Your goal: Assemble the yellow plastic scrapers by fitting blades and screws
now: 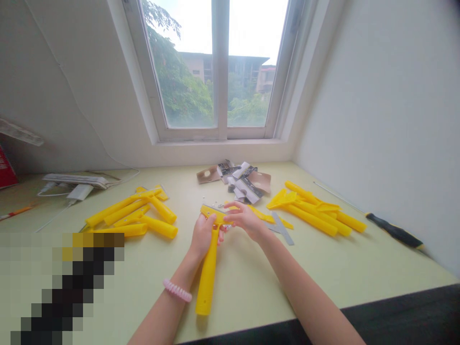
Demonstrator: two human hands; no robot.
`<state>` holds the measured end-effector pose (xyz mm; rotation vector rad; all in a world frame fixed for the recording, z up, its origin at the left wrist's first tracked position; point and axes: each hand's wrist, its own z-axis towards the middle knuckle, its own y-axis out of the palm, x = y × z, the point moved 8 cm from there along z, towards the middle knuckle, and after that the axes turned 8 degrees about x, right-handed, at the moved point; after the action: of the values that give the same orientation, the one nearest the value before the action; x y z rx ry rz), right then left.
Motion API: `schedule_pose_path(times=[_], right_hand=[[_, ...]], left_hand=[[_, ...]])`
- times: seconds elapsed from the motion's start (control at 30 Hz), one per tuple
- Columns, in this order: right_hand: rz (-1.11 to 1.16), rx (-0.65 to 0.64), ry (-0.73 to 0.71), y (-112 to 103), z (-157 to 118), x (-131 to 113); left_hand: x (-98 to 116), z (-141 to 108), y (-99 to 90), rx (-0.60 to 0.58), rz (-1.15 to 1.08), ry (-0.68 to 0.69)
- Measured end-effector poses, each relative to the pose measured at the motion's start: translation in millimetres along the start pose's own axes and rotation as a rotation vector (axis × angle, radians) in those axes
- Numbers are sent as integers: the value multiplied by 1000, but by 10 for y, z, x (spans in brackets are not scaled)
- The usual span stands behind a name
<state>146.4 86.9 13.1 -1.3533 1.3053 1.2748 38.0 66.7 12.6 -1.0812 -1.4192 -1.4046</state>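
Note:
A yellow scraper with a long handle lies in my left hand, its wide head up and its handle pointing toward me. My left thumb presses on the head, and the fingers wrap behind it. At the head's right end, my right hand has its fingertips drawn together against the scraper; whatever they pinch, if anything, is too small to make out. A thin metal blade edge shows along the top of the head. Just beyond it, several small silver screws are scattered. Flat grey blades and yellow plastic pieces lie beside my right hand.
Yellow scrapers are heaped at left, yellow handles at right. Torn cardboard packaging sits below the window. A black-handled screwdriver lies by the right wall. A power strip with cables stands at left. The lower left corner is pixelated.

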Motion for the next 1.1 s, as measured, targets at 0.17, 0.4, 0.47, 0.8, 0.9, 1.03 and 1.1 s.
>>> schedule_pose_path(times=[0.17,0.4,0.47,0.8,0.9,1.03,1.1], right_hand=[[-28,-121,16,83,-66,-55],[-46,-156,10,63,-94,-103],[-71,-181,-18,74,-105,-124],[-226,-179,-47,28,-168,-215],[-257,-200,-78,30,-191,-242],[-302,-126,-88,5,-166,-245],[-294,-96,-87,7,-148,-241]], left_hand=[[-25,-5,50,-43,-13,-32],[-31,-9,53,-60,-9,-37],[-37,-14,58,-73,-9,-42],[-64,-37,113,-129,-21,-77],[-65,-63,127,-147,-15,-84],[-56,-93,144,-161,12,-74],[-54,-103,153,-160,18,-74]])
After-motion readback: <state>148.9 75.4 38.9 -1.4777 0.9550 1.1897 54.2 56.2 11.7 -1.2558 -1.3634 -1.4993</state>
